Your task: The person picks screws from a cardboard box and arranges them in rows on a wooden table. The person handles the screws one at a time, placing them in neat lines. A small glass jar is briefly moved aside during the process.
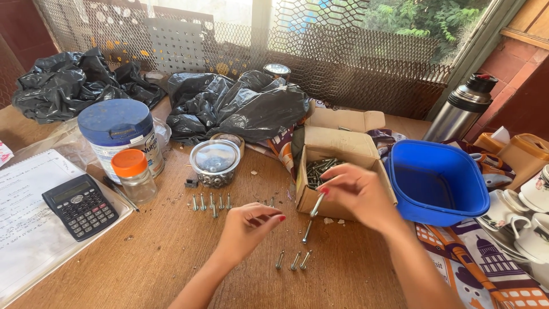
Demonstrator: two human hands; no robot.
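Observation:
My right hand (357,194) pinches a long silver screw (317,204) just in front of an open cardboard box (337,150) with several more screws (319,169) inside. Another screw (307,231) hangs or falls point-down right below it. My left hand (247,228) hovers over the wooden table (148,257), fingers curled with fingertips together; whether it holds something I cannot tell. Three screws (293,260) stand on their heads just right of it. A row of several upright screws (211,202) stands further back.
A blue plastic tub (437,183) sits right of the box. At left are a calculator (80,205) on a notebook, an orange-lidded jar (133,173), a blue-lidded tin (119,133) and a clear container of hardware (215,162). Black bags, a steel flask (463,109) and cups (523,217) ring the table.

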